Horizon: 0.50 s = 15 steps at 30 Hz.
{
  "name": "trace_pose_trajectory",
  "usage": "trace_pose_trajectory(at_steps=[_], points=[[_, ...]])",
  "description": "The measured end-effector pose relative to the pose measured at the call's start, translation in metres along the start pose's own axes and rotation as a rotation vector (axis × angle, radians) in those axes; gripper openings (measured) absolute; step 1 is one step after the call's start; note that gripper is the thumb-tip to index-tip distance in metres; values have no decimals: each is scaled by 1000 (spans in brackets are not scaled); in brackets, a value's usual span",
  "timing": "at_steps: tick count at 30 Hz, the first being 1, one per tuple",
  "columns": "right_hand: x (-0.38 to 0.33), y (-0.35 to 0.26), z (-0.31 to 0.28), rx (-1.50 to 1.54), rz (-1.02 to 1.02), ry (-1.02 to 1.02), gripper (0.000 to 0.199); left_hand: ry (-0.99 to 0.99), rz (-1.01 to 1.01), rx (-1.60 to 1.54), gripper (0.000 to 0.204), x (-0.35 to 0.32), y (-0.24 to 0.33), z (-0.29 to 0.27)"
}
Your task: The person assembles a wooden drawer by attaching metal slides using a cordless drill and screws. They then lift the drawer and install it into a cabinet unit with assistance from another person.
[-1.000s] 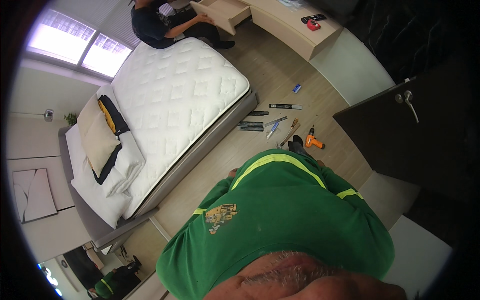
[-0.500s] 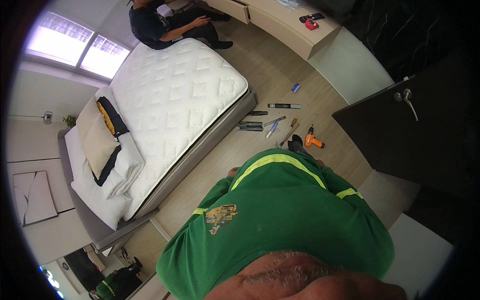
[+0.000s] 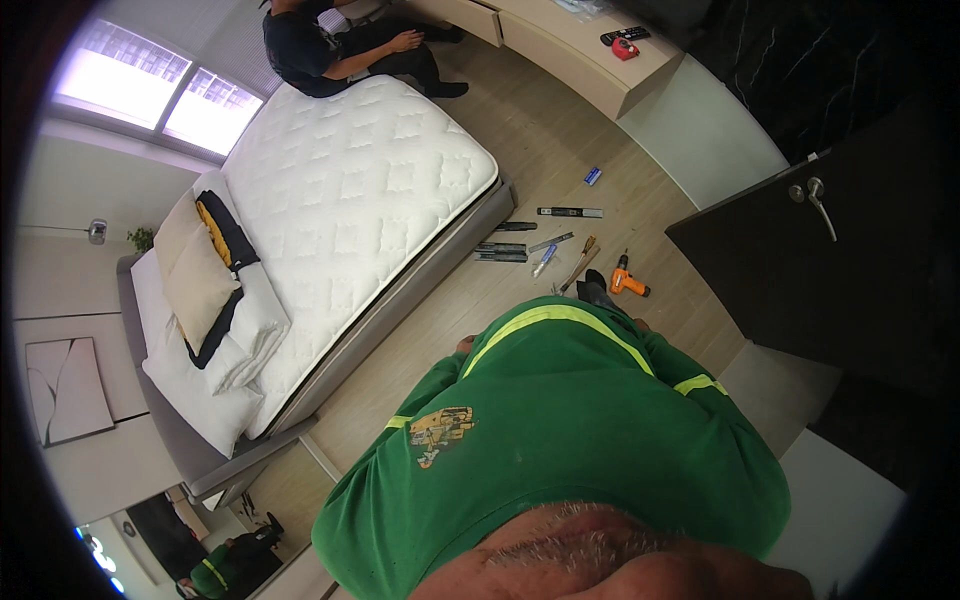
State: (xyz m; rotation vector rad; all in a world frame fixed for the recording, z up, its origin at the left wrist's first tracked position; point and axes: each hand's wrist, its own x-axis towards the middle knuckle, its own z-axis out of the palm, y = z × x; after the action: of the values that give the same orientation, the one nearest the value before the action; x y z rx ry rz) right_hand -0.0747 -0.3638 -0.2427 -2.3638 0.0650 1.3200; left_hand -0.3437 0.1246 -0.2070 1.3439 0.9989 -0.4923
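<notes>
Both my arms hang at my sides in green sleeves with yellow bands. Only a small part of my left hand (image 3: 466, 344) shows past the edge of the green top; its fingers are hidden. On the other side, a bit of my right hand (image 3: 642, 325) peeks out, nearest to an orange cordless drill (image 3: 629, 278) on the floor. Ahead of my feet lie a hammer-like tool with a wooden handle (image 3: 578, 270), a blue-and-white tube-like item (image 3: 545, 260), a metal strip (image 3: 550, 241), and several dark drawer slides (image 3: 500, 252). Farther off is a small blue box (image 3: 593, 176).
A bed with a white mattress (image 3: 370, 180) fills the left side, pillows (image 3: 195, 275) at its head. Another person (image 3: 320, 50) sits at its far corner. A desk (image 3: 580, 60) with a remote (image 3: 625, 36) and red tape measure (image 3: 624, 48) stands far right, beside a dark door (image 3: 800, 260).
The view has shifted very slightly. My arms and the things on the floor stay where they were.
</notes>
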Motion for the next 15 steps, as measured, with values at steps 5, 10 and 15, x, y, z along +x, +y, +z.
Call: trace_pose_trajectory(at_steps=[5,10,15], points=[[6,-2,2,-5,-19,-31,39,-6,-34,-58,49,-2,-5,-4],[-6,-10,3,-1,-6,-19,44,7,-29,-23,48,-6,-4,-5],[2,-10,-4,-11,-22,-46,50,47,-51,-3,51,1,-14,-6]])
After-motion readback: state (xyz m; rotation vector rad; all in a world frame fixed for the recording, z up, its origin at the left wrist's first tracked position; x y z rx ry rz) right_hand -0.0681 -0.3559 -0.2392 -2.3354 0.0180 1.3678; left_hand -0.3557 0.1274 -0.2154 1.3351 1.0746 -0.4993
